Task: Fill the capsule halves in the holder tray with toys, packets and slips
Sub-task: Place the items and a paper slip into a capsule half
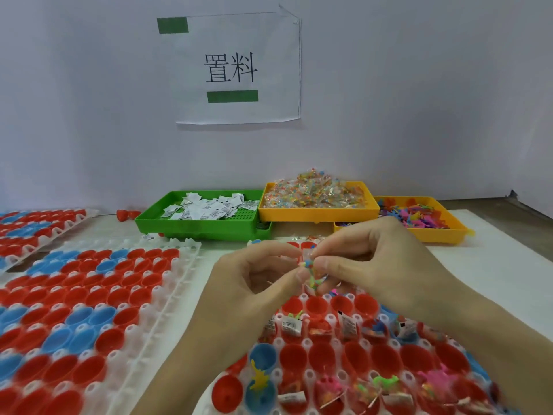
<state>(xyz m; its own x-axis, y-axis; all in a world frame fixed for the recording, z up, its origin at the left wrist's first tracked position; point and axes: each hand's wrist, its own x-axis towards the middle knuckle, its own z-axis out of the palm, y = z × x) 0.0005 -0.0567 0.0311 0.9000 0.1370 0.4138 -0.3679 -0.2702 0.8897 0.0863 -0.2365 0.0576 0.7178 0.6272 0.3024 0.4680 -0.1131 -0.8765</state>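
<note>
Both hands pinching one small toy above the capsule tray

On a white counter (493, 265) by a pale wall, a green plastic tray (197, 227) holds white paper slips; right of it, yellow trays hold clear packets (314, 194) and toys. Nearer, left hand (254, 283) and right hand (374, 259) pinch a multicoloured rubbery toy (311, 272) over the white holder tray (308, 342) of red and blue capsule halves.

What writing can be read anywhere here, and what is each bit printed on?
"置料": large black characters on the paper sign on the wall; its two green bars carry no legible text.
White slips in the green tray: dark print, too small to read.
Slips in the capsule halves: print blurred, unreadable.
</note>
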